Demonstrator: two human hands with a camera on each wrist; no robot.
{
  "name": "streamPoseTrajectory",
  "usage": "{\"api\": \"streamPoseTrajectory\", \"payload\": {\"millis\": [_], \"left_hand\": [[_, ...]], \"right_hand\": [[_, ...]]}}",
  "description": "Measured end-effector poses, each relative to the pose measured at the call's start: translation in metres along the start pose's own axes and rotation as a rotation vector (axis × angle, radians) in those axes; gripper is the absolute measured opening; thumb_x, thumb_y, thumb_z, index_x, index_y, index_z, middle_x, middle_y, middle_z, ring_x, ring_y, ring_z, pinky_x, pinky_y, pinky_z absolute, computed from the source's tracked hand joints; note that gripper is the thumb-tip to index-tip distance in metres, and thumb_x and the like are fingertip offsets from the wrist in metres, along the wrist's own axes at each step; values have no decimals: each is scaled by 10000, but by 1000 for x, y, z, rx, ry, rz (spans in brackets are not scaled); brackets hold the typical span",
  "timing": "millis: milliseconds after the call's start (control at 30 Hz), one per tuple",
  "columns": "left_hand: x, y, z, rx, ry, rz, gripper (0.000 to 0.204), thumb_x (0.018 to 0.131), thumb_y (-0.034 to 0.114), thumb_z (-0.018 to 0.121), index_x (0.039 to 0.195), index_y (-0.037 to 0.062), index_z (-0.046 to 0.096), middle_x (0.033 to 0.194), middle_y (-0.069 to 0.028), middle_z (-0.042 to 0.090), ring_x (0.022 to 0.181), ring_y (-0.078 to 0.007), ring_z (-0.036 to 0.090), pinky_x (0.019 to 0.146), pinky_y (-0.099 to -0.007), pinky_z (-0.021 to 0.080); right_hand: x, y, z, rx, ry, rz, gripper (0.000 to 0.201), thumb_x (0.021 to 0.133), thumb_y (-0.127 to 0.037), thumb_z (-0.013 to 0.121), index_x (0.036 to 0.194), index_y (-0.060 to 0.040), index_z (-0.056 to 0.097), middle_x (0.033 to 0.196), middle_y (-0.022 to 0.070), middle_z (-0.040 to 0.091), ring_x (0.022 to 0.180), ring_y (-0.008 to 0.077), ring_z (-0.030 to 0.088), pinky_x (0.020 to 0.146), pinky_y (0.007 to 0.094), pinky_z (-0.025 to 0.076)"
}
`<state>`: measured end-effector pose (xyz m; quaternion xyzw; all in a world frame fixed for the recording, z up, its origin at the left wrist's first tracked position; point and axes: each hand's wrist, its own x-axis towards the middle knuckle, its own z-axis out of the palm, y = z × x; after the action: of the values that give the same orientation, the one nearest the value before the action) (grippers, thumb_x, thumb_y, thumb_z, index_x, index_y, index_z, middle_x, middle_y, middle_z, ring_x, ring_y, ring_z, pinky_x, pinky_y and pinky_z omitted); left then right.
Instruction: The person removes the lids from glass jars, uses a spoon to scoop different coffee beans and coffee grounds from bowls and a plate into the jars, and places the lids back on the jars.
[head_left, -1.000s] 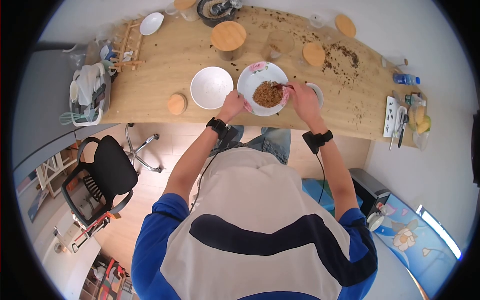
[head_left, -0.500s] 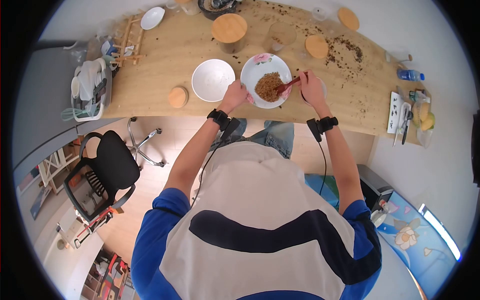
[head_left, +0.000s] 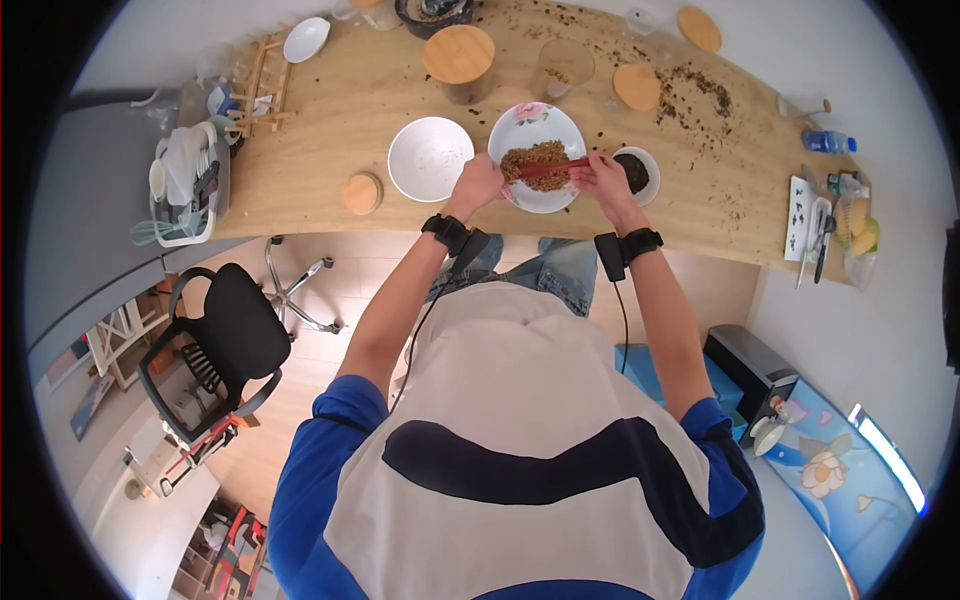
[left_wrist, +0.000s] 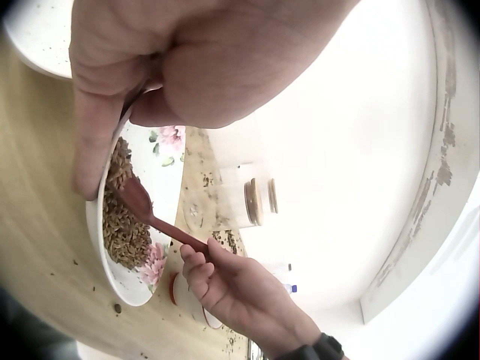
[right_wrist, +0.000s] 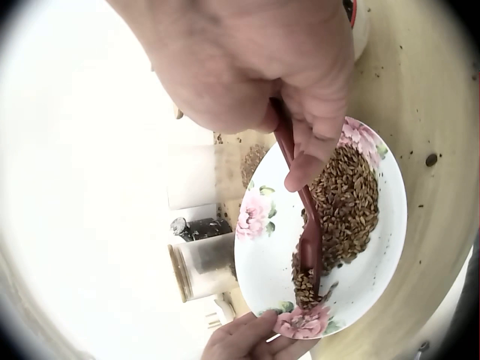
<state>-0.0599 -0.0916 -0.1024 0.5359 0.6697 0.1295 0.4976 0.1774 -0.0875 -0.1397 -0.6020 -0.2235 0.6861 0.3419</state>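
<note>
A white plate point(head_left: 567, 128) with pink flowers holds a heap of brown grains point(right_wrist: 351, 202). My left hand point(head_left: 476, 188) pinches its near-left rim, thumb inside and fingers outside in the left wrist view. My right hand point(head_left: 604, 186) grips the handle of a dark red spoon point(right_wrist: 310, 238). The spoon's head lies in the grains, close to the left hand's side of the plate. Left of the plate sits a white bowl point(head_left: 430, 160) with a few specks inside. A small white cup point(head_left: 653, 180) with dark contents stands just right of my right hand.
Behind the plate stand a wooden-lidded jar point(head_left: 459, 62) and a clear container point(head_left: 566, 68). Round wooden lids point(head_left: 636, 87) lie about, with dark crumbs scattered at the back right. A dish rack point(head_left: 190, 185) is at the left edge, a blue-capped bottle point(head_left: 828, 142) at the right.
The spoon has swept leftward through the grains, spreading the heap across the plate. My right hand has moved left and lower, uncovering the cup. My left hand stays on the rim.
</note>
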Motion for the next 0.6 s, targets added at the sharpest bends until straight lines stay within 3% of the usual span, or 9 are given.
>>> {"api": "streamPoseTrajectory", "payload": {"millis": [200,267,367,600], "left_hand": [[9,-16,9,30,33,12,245,823,105,436,824,-109,557,700,-243,623,742,-356,637,695,-387,520],[6,-10,3,-160,-87,-58,223,834,89,409,826,-108,512,769,-233,631,694,-297,658,626,-347,536],[6,-10,1,-85,-84,-18,210,833,66,399,802,-111,507,727,-219,632,655,-268,662,596,-333,548],[11,-24,6,-126,-61,-13,215,831,61,387,804,-110,515,679,-199,625,648,-254,660,595,-332,544]], "right_hand": [[6,10,11,194,-18,-4,293,958,-244,391,989,39,459,875,170,598,776,228,608,694,320,519],[7,10,12,236,-23,-9,288,960,-240,385,993,37,457,882,172,595,786,231,605,705,323,516],[9,11,13,306,-57,6,274,963,-230,372,993,28,461,877,165,593,791,224,598,717,322,506],[11,17,10,385,-95,17,265,965,-221,364,994,22,469,859,151,591,760,203,585,686,299,490]]}}
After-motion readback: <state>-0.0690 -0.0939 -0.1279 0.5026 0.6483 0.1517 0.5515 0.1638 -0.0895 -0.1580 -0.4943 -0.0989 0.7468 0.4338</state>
